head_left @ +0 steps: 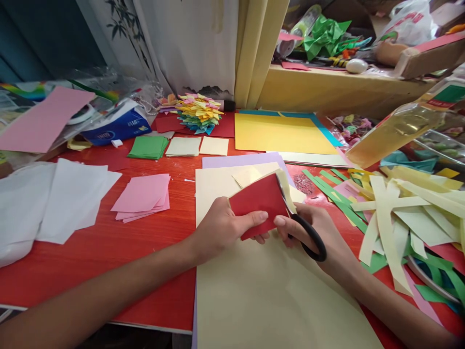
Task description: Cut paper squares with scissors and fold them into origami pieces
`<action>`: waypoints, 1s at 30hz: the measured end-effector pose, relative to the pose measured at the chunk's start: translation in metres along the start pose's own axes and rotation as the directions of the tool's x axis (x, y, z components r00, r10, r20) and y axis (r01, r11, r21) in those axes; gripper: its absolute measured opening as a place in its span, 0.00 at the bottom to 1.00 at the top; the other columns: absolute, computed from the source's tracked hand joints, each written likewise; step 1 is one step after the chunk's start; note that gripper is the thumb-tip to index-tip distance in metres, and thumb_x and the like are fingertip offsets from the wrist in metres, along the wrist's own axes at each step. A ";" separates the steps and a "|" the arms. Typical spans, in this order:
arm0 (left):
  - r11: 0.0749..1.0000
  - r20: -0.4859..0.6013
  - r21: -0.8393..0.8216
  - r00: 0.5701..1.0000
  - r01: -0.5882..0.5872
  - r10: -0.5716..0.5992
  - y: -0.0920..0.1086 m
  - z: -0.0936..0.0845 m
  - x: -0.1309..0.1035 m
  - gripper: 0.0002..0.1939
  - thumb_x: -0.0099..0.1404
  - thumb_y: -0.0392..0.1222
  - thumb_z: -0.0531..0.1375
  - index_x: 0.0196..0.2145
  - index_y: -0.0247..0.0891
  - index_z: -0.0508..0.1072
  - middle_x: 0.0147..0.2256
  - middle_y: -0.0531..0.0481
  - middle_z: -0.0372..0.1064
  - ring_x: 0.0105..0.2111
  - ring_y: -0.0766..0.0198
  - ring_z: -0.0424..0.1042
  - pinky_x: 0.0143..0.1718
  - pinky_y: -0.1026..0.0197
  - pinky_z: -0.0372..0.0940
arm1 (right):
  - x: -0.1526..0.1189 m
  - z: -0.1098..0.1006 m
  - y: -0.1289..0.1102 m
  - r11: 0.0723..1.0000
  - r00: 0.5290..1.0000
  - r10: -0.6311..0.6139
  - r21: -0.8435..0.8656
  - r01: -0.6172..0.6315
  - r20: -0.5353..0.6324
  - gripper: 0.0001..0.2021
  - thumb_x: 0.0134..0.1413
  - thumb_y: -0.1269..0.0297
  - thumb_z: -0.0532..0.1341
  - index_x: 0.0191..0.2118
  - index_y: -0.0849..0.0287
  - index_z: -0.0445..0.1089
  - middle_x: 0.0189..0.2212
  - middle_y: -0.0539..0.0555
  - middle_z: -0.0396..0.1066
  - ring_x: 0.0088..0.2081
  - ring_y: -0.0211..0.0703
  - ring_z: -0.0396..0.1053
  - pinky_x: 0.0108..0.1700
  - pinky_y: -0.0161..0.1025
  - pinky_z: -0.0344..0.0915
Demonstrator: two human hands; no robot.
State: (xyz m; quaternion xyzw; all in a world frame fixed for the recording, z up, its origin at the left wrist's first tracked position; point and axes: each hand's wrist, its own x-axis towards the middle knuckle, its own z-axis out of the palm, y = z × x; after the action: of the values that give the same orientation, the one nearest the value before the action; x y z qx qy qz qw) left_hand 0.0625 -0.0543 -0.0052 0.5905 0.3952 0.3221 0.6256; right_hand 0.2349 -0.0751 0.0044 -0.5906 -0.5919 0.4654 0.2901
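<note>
My left hand [225, 225] pinches a piece of red paper [256, 201], thumb on top and fingers beneath. Cream paper shows along the far right edge of the red piece. My right hand [308, 225] grips black-handled scissors [312, 242], whose blades lie along the right edge of the red paper and are partly hidden by it. Beneath both hands lies a large cream sheet [254, 300] on top of a lilac sheet [243, 161]. Small cream pieces [250, 177] rest on the sheet just behind the red paper.
Pink squares [141, 194], green squares [148, 147] and cream squares [183, 146] sit in stacks on the red table [152, 261]. Paper strips [385, 232] heap at right, beside a tilted bottle [395, 131]. A colourful folded-paper piece [199, 112] stands at back, near yellow sheets [283, 133]. White sheets [72, 201] lie left.
</note>
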 end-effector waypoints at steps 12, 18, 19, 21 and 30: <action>0.997 0.036 -0.070 0.999 -0.015 0.017 0.000 0.003 -0.001 0.12 0.60 0.44 0.57 0.28 0.33 0.75 0.23 0.49 0.73 0.25 0.64 0.73 0.30 0.64 0.69 | 0.000 -0.001 0.002 0.999 0.999 -0.035 0.000 0.035 -0.006 0.21 0.41 0.45 0.61 0.17 0.57 0.58 0.14 0.47 0.58 0.16 0.33 0.54 0.16 0.32 0.50; 0.997 0.037 -0.077 0.999 -0.011 0.014 0.000 0.005 -0.002 0.12 0.61 0.44 0.56 0.30 0.33 0.75 0.23 0.49 0.73 0.24 0.64 0.73 0.29 0.64 0.69 | -0.001 -0.001 0.003 1.000 1.000 -0.006 -0.006 0.006 -0.012 0.22 0.44 0.45 0.60 0.17 0.57 0.56 0.13 0.47 0.57 0.16 0.34 0.54 0.17 0.33 0.51; 0.998 0.040 -0.067 0.999 -0.012 0.015 0.000 0.005 -0.002 0.12 0.61 0.44 0.56 0.30 0.33 0.75 0.23 0.49 0.73 0.24 0.64 0.73 0.29 0.63 0.69 | -0.001 -0.002 0.004 1.000 1.000 -0.009 0.000 0.009 -0.006 0.21 0.43 0.45 0.61 0.17 0.57 0.56 0.14 0.47 0.57 0.17 0.34 0.54 0.17 0.33 0.51; 0.999 0.047 -0.037 0.999 0.002 0.000 -0.001 0.005 -0.003 0.13 0.61 0.45 0.56 0.29 0.33 0.75 0.23 0.47 0.73 0.25 0.63 0.73 0.30 0.62 0.69 | 0.000 -0.003 0.004 1.000 1.000 -0.025 0.017 0.025 0.010 0.21 0.42 0.46 0.62 0.19 0.57 0.58 0.15 0.47 0.57 0.18 0.34 0.55 0.18 0.32 0.51; 0.993 0.069 -0.118 0.997 -0.017 0.025 0.001 0.007 -0.003 0.12 0.61 0.44 0.56 0.26 0.34 0.74 0.22 0.51 0.72 0.24 0.67 0.72 0.28 0.68 0.67 | -0.003 0.002 0.006 1.000 1.000 0.003 0.001 -0.003 -0.022 0.20 0.47 0.47 0.59 0.18 0.57 0.56 0.13 0.46 0.57 0.16 0.33 0.54 0.18 0.33 0.51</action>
State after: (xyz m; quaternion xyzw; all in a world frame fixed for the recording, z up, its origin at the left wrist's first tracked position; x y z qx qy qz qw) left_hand 0.0677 -0.0601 -0.0040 0.5677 0.3471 0.3304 0.6694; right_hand 0.2360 -0.0791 -0.0009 -0.5965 -0.5874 0.4596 0.2965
